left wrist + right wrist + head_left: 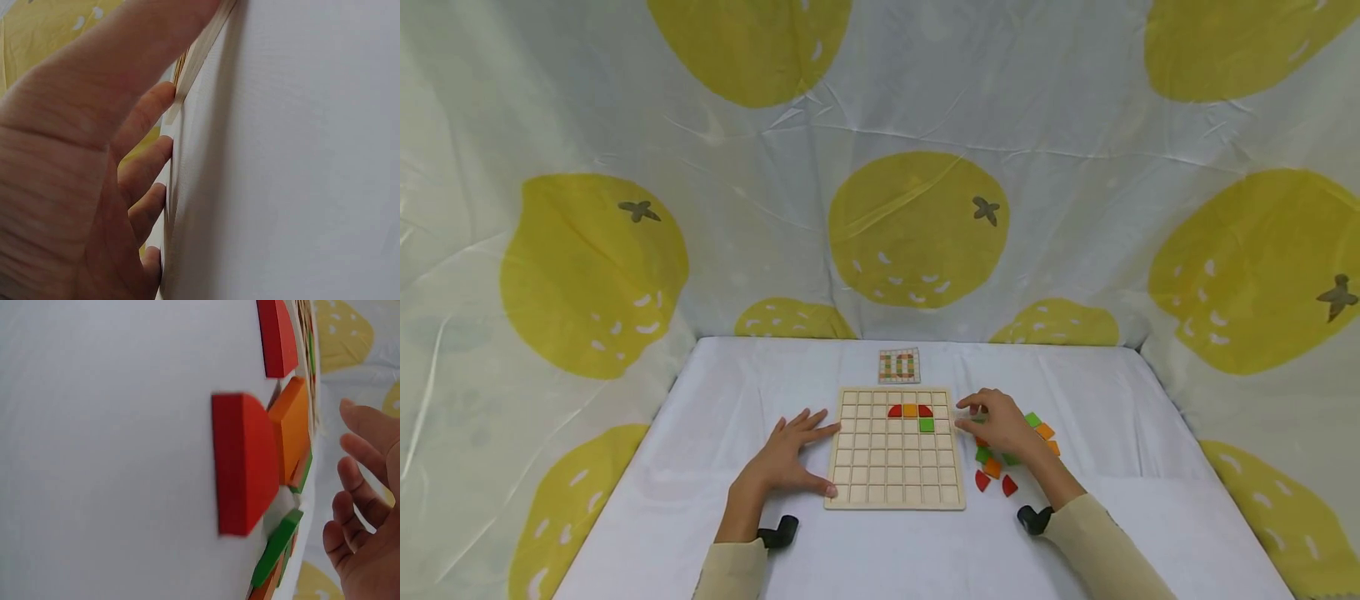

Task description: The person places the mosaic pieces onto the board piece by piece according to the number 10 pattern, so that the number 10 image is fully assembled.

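A square wooden grid board (pixel 895 471) lies on the white cloth. In its upper part sit two red quarter-round tiles (pixel 895 411) with an orange square tile (pixel 911 411) between them, and a green square tile (pixel 927 425) below the right one. My left hand (pixel 786 457) has its fingers spread, thumb and index fingertip at the board's left edge. Beyond the right edge, my right hand (pixel 1000 423) hovers over loose tiles, thumb and index apart. In the right wrist view, its bent fingers (pixel 359 487) hold nothing, and a red tile (pixel 244 465) lies nearby.
Behind the board lies a small pattern card (pixel 899 366) with coloured shapes. Loose orange tiles (pixel 992 468), green tiles (pixel 1033 418) and red tiles (pixel 1010 485) are scattered under and around the right hand. A lemon-print curtain (pixel 917 229) encloses the back and sides.
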The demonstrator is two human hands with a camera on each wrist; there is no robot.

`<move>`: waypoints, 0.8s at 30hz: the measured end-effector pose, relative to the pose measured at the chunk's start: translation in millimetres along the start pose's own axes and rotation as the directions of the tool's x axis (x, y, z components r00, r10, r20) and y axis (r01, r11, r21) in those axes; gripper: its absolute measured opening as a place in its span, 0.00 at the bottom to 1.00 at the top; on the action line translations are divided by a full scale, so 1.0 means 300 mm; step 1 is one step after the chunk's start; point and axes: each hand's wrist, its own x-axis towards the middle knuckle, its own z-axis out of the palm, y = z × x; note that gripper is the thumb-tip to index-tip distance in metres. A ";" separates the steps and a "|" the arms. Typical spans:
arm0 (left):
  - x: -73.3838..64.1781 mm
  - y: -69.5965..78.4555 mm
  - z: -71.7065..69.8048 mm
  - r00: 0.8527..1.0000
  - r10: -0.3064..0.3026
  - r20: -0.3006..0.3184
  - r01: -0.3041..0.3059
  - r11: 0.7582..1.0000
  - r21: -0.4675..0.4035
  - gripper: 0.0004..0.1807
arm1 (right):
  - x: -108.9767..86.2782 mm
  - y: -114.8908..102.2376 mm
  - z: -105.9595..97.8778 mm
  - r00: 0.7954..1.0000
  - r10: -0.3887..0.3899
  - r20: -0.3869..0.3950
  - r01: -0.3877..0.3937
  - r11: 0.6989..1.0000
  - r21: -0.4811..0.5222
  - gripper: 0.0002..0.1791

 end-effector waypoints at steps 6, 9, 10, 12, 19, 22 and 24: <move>0.002 0.001 0.000 1.000 -0.001 -0.006 0.000 1.000 -0.009 0.60 | -0.039 0.060 -0.053 0.998 0.056 -0.038 -0.056 0.998 0.014 0.17; 0.000 0.000 0.003 1.000 0.001 -0.007 -0.001 1.000 -0.003 0.60 | -0.062 0.081 -0.084 0.995 0.094 -0.042 -0.094 0.996 0.008 0.17; -0.002 -0.001 0.005 1.000 0.001 -0.007 -0.001 1.000 -0.002 0.61 | -0.070 0.088 -0.091 0.993 0.105 -0.044 -0.105 0.994 0.003 0.17; -0.006 -0.003 0.008 1.000 0.003 -0.010 -0.003 1.000 0.004 0.61 | -0.084 0.101 -0.108 0.991 0.123 -0.050 -0.124 0.992 0.000 0.17; -0.007 -0.003 0.002 1.000 -0.001 -0.009 0.001 1.000 0.001 0.61 | -0.122 0.172 -0.151 0.987 0.149 -0.063 -0.152 0.987 -0.049 0.21; -0.004 -0.004 0.003 1.000 -0.002 -0.005 0.002 1.000 -0.001 0.61 | -0.139 0.199 -0.167 0.986 0.147 -0.073 -0.151 0.987 -0.056 0.23; -0.003 -0.005 0.005 1.000 -0.002 -0.005 0.002 1.000 -0.006 0.61 | -0.151 0.214 -0.175 0.985 0.155 -0.077 -0.161 0.985 -0.064 0.24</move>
